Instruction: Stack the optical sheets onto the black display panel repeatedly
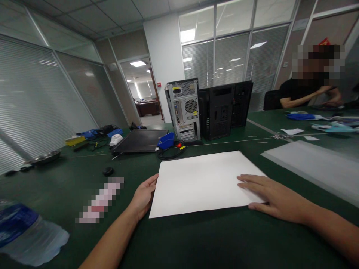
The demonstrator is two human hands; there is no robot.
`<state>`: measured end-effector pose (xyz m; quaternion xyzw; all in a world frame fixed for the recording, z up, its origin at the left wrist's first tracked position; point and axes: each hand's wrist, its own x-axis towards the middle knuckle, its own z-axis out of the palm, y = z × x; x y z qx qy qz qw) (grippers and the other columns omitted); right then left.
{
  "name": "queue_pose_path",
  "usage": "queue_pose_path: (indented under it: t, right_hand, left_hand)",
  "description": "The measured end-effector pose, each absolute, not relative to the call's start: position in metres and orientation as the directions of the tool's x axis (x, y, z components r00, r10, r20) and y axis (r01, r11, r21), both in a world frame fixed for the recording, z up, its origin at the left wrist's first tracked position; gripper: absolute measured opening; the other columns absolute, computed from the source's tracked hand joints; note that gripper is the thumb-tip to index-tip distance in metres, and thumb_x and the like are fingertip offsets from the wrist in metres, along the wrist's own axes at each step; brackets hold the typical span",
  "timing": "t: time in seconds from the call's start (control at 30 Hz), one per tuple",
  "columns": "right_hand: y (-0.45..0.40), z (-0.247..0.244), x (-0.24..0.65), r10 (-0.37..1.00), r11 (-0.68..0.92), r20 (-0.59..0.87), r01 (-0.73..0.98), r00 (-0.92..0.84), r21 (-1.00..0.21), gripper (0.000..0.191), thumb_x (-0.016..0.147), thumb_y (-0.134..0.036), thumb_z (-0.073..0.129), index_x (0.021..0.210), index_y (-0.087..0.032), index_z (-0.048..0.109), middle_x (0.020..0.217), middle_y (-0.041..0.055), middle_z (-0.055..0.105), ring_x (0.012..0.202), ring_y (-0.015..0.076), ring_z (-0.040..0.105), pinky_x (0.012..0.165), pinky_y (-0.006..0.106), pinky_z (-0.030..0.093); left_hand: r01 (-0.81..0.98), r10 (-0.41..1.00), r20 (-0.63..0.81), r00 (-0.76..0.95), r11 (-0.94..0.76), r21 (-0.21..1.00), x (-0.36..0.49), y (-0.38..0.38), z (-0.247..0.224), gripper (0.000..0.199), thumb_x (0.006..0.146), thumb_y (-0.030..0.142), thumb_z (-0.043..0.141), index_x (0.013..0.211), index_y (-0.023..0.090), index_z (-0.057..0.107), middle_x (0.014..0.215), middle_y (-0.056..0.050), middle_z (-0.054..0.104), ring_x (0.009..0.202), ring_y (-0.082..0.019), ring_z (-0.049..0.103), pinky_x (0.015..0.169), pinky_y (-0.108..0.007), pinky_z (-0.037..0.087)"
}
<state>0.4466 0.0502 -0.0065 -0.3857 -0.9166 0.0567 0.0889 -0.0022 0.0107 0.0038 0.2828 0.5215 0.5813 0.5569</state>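
Observation:
A large white sheet (202, 185) lies on the dark green table (218, 235) in front of me. At its left edge is my left hand (143, 198), its fingertips pressed together against the side, with the thumb side partly hidden. My right hand (275, 198) rests on the sheet's right part, palm down with fingers spread, the thumb near the lower right edge. A dark edge shows along the far side of the sheet.
Beyond stand a computer case (186, 112) and black panels (221, 110). A flat black screen (143, 141), a blue connector (166, 141) with cables, a water bottle (30, 233) and translucent sheets (316, 164) surround the sheet. A person sits at the far right.

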Motion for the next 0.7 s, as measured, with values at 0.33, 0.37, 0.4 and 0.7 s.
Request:
queue_pose_path:
  t: [0.33, 0.37, 0.4, 0.7]
  right_hand:
    - [0.049, -0.009, 0.445, 0.751, 0.659, 0.136, 0.717, -0.647, -0.228, 0.066, 0.083, -0.059, 0.050, 0.142, -0.037, 0.034, 0.150, -0.0011, 0.028, 0.136, 0.0278, 0.028, 0.110, 0.050, 0.029]
    - [0.048, -0.009, 0.445, 0.753, 0.656, 0.129, 0.719, -0.646, -0.229, 0.066, 0.083, -0.059, 0.050, 0.142, -0.037, 0.034, 0.150, -0.0014, 0.027, 0.136, 0.0276, 0.028, 0.110, 0.050, 0.029]
    - [0.047, -0.008, 0.445, 0.755, 0.653, 0.123, 0.722, -0.644, -0.229, 0.066, 0.083, -0.059, 0.049, 0.143, -0.037, 0.033, 0.150, -0.0015, 0.027, 0.136, 0.0275, 0.028, 0.110, 0.050, 0.029]
    - [0.076, 0.001, 0.486, 0.797, 0.558, 0.345, 0.824, -0.496, -0.102, 0.055, 0.087, -0.054, 0.043, 0.137, -0.030, 0.044, 0.141, 0.0029, 0.043, 0.131, 0.0283, 0.036, 0.109, 0.054, 0.026]
  left_hand:
    - [-0.357, 0.944, -0.240, -0.228, 0.148, 0.922, -0.004, 0.012, 0.001, 0.065, 0.076, -0.002, 0.054, 0.138, 0.015, 0.042, 0.125, -0.018, 0.063, 0.097, -0.023, 0.069, 0.079, -0.034, 0.056]
    - [-0.354, 0.943, -0.240, -0.229, 0.149, 0.923, -0.004, 0.011, 0.001, 0.065, 0.076, -0.001, 0.054, 0.138, 0.015, 0.042, 0.125, -0.019, 0.063, 0.097, -0.023, 0.069, 0.078, -0.034, 0.056]
    - [-0.350, 0.942, -0.242, -0.231, 0.151, 0.925, -0.004, 0.011, 0.001, 0.065, 0.077, -0.001, 0.054, 0.138, 0.015, 0.042, 0.125, -0.019, 0.063, 0.096, -0.023, 0.069, 0.077, -0.034, 0.056]
    - [-0.258, 0.947, -0.233, -0.222, 0.174, 0.951, -0.003, 0.010, 0.003, 0.075, 0.070, -0.002, 0.060, 0.140, 0.016, 0.040, 0.136, -0.017, 0.054, 0.100, -0.024, 0.067, 0.073, -0.032, 0.056]
